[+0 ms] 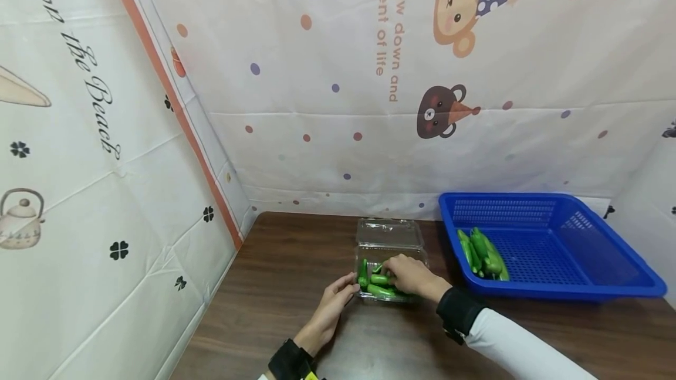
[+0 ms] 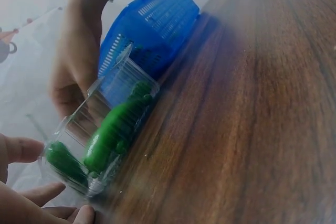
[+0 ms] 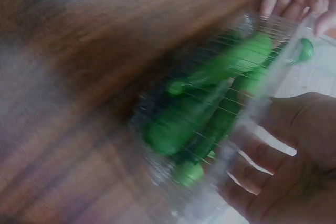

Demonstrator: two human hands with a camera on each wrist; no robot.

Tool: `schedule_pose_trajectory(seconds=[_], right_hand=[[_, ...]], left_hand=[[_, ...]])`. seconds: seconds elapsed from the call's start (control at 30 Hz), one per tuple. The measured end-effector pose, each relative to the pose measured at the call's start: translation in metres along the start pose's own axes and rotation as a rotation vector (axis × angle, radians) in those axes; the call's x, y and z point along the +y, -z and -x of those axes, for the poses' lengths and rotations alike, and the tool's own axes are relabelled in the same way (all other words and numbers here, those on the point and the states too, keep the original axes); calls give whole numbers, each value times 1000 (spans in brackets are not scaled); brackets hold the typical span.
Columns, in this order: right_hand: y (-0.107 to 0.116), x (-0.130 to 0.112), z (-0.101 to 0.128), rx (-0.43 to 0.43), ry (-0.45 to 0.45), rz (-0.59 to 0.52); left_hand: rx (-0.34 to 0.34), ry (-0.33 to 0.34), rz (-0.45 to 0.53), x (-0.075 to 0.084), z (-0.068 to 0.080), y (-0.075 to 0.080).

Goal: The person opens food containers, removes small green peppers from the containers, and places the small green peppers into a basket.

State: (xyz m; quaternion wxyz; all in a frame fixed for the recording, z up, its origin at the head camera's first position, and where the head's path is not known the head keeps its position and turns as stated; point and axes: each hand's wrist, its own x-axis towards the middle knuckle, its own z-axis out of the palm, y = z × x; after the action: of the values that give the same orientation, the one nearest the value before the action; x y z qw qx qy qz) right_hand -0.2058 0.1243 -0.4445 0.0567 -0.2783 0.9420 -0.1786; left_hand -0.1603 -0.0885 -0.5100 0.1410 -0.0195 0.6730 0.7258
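Two hands at a clear box of green peppers, lower centre of the head view.

The right hand (image 1: 409, 274) reaches into the clear plastic box (image 1: 389, 260), fingers curled over the green peppers (image 1: 381, 284); whether it pinches one I cannot tell. The left hand (image 1: 335, 301) touches the box's left end with relaxed fingers. The peppers lie mostly left to right. To the right on the counter (image 1: 296, 286), a blue basket (image 1: 554, 245) holds more peppers (image 1: 483, 254).

Glossy green peppers (image 1: 381, 284) fill the clear plastic clamshell box (image 1: 389, 249) on the dark brown wood-grain table (image 1: 285, 286); beside the box, a bright blue perforated plastic basket (image 1: 575, 251).
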Motion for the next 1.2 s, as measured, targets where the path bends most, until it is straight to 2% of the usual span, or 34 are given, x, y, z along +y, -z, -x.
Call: schedule_pose_trajectory(seconds=[0.33, 0.6, 0.83, 1.2], right_hand=[[23, -11, -1, -58, -68, 24], [28, -14, 5, -50, -87, 28], [24, -10, 11, -89, -88, 26], [12, -13, 9, -133, -114, -23]], left_hand=[[-13, 3, 3, 0, -1, 1], [2, 25, 0, 2, 1, 0], [4, 8, 9, 0, 0, 0], [0, 26, 2, 1, 0, 0]])
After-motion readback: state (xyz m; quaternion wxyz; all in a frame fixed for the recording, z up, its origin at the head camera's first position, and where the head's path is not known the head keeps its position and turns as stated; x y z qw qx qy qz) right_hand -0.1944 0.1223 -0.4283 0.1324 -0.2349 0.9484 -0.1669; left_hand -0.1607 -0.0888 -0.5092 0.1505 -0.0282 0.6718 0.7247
